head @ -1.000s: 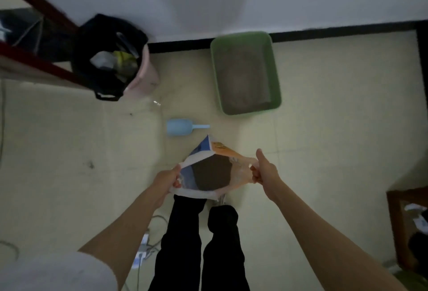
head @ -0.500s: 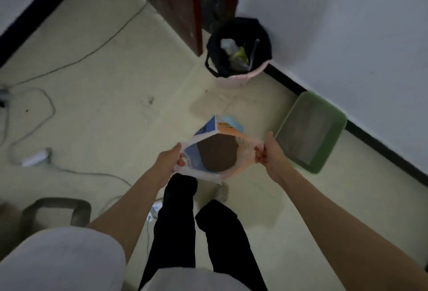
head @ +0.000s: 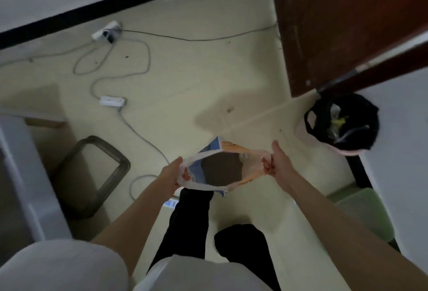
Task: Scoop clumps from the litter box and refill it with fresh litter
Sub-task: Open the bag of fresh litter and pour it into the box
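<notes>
The pale floor (head: pixel 190 86) carried loose cables. Both hands held a litter bag (head: pixel 222 167) open, left hand (head: pixel 172 173) and right hand (head: pixel 279 163) with fingers clamped on opposite rims. The green litter box (head: pixel 368 212) lay at four o'clock, nearer the right hand.
</notes>
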`<state>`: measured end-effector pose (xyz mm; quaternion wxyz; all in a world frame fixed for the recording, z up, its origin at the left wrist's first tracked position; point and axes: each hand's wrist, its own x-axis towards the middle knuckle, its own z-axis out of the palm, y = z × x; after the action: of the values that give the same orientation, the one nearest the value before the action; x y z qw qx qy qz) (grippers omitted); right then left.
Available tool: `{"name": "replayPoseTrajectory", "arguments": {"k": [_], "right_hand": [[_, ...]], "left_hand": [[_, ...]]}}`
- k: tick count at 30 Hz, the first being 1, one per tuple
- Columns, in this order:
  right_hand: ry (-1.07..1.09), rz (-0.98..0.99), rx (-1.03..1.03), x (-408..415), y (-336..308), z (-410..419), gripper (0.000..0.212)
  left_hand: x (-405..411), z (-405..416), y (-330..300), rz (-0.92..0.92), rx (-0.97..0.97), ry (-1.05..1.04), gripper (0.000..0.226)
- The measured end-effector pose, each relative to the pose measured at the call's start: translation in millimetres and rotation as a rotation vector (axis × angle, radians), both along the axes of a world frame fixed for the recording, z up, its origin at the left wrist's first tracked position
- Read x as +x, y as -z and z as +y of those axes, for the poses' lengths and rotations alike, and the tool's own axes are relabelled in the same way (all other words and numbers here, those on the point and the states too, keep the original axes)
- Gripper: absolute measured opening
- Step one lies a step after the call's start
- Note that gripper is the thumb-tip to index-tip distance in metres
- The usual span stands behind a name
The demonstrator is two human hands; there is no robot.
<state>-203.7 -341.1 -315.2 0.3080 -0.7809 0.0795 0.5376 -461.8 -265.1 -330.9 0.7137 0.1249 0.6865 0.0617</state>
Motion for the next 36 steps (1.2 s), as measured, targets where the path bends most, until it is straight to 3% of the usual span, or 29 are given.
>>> {"name": "replayPoseTrajectory", "arguments": {"k": [10,18,27,33,36], "right_hand": [[-0.435,-0.011,0.051,-110.1,-42.8,238.0,0.059],[-0.800,-0.010,0.185,-172.7,-73.6,449.7,0.054],[-1.291,-0.109,0.177,-270.5,-87.5,650.0,0.057],[-1.413,-0.065,0.187,-382.6,-91.1,736.4,0.060],[-1.477,-0.055,0.207,-442.7,-88.2,766.9,0.050]], "left_hand": [[-121.5,160.3,-48.0,0.027,0.061,-0.391,0.027],[-183.5,283.0,-76.8,0.069,0.156,-0.520,0.045],[-228.7,399.0,-72.6,0.024,0.150,-0.921,0.042],[-300.0,463.0,-66.0,-0.028,0.162,-0.922,0.037],[-355.6,492.4,-47.6,-0.031,0.141,-0.920,0.032]]}}
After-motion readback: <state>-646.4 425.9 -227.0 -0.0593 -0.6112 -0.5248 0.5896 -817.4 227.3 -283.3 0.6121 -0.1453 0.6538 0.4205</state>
